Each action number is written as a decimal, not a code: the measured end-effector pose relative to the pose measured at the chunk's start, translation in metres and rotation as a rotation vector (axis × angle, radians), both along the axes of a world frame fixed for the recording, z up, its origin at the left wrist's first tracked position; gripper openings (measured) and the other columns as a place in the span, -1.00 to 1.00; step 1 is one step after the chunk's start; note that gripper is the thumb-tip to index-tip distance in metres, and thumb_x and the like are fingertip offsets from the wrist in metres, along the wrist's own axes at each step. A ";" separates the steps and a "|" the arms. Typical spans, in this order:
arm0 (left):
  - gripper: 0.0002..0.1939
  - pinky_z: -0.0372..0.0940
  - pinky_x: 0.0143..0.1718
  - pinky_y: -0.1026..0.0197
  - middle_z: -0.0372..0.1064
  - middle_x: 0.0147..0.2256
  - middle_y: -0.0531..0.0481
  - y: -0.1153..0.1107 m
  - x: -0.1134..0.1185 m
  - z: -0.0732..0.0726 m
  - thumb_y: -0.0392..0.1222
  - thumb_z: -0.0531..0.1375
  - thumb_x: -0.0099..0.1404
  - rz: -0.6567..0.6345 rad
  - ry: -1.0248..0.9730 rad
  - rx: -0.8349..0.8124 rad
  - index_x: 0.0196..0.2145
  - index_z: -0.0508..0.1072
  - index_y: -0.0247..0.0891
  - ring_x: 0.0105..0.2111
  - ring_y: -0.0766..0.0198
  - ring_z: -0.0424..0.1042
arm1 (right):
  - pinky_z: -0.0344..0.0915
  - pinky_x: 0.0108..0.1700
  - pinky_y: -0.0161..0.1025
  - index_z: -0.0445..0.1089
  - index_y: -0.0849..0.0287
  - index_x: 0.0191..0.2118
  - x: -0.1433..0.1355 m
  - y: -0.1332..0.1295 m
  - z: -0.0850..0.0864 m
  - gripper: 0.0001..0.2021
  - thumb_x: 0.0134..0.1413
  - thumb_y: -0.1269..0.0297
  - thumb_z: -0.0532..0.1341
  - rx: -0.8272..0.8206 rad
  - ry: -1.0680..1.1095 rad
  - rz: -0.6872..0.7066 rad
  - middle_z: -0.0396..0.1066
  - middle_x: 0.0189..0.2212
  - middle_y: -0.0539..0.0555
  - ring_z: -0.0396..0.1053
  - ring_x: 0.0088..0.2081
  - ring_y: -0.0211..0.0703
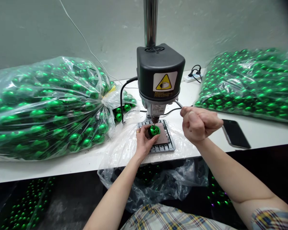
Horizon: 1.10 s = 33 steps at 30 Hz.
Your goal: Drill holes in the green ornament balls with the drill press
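Observation:
My left hand (143, 141) is closed around a shiny green ball (155, 130), thumb on its near side and fingers at its left. The ball sits on a brownish square pad (163, 138) over the slotted metal base (172, 147) of a drill press (161, 59). Right above the ball is the drill bit (154, 125); whether its tip has entered the ball I cannot tell. My right hand (199, 124) makes a fist at the end of the press's feed lever (178, 103), most of which the fist hides. Dark shavings lie scattered on the base.
Big clear bags of green balls stand on the left (45, 108) and right (252, 86). A phone (236, 133) lies by my right forearm. Clear plastic sheeting (158, 185) hangs over the table's front edge. A power strip (192, 76) sits behind.

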State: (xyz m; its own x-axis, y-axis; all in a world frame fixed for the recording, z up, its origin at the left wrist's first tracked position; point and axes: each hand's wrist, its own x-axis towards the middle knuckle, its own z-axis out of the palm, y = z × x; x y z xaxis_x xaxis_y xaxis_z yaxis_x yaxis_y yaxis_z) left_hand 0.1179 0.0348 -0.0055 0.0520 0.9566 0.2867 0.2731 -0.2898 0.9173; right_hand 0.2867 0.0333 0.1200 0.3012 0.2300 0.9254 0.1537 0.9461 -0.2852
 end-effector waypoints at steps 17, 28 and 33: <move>-0.59 0.42 -0.21 0.14 0.45 -0.16 -0.08 -0.101 -0.028 0.043 -0.21 0.40 0.14 -0.227 0.397 0.273 -0.08 0.38 -0.20 -0.19 0.14 0.48 | -0.28 -0.72 -0.30 0.11 0.12 -0.75 -0.009 0.025 0.110 -0.56 0.09 0.39 0.23 -0.517 0.296 0.305 0.01 -0.81 -0.13 -0.13 -0.76 -0.43; -0.72 0.40 -0.02 0.02 0.49 -0.13 -0.19 0.017 -0.117 0.063 -0.41 0.02 0.37 0.239 0.648 0.296 -0.06 0.43 -0.25 -0.10 0.06 0.49 | -0.28 -0.72 -0.27 0.15 0.12 -0.73 -0.010 0.024 0.105 -0.59 0.04 0.35 0.27 -0.451 0.291 0.290 0.04 -0.80 -0.12 -0.12 -0.75 -0.43; -0.53 0.33 0.07 -0.13 0.41 0.08 -0.33 0.108 -0.114 0.074 -0.53 0.07 0.19 0.056 1.096 0.024 0.01 0.50 -0.27 0.07 -0.14 0.38 | -0.30 -0.71 -0.25 0.16 0.11 -0.73 -0.010 0.025 0.104 -0.59 0.05 0.37 0.27 -0.446 0.300 0.299 0.04 -0.80 -0.12 -0.13 -0.75 -0.42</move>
State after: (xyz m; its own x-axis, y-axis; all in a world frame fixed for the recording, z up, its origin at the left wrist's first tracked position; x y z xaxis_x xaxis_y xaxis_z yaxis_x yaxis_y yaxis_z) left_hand 0.0043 0.1424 0.0681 0.2469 0.9603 0.1303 0.9501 -0.2663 0.1626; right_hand 0.2772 0.0581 0.2237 0.3960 0.6903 0.6055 -0.2483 0.7154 -0.6532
